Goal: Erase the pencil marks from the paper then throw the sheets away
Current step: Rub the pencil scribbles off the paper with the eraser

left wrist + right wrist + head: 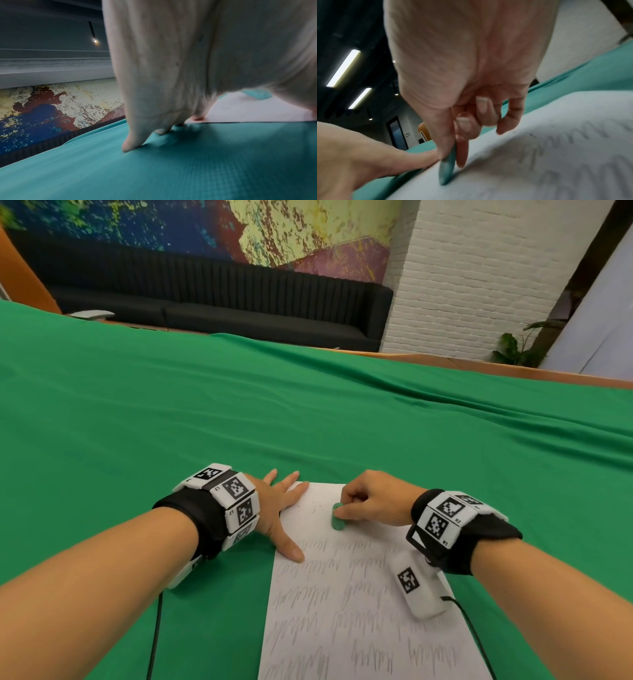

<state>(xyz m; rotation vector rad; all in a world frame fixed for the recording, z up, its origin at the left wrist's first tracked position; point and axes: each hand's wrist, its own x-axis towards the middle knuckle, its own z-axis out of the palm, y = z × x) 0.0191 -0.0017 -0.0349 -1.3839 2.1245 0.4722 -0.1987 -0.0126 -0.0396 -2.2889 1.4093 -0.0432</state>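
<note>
A white sheet of paper [342, 594] lies on the green cloth, covered with rows of grey pencil scribbles except for a bare strip along its far edge. My right hand [371, 501] pinches a small green eraser [337, 518] between thumb and forefinger, its tip on the paper near that edge. In the right wrist view the eraser [447, 166] stands on edge against the paper [539, 155]. My left hand [282, 508] lies flat with spread fingers on the sheet's far left corner, thumb on the left edge. In the left wrist view the fingertips [132, 143] press the cloth beside the paper [248, 111].
The green cloth [308, 412] covers the whole table and stretches far to the left, right and ahead. A black sofa [222, 299] and a white brick pillar [479, 275] stand beyond the table. Black cables [479, 642] run from both wristbands.
</note>
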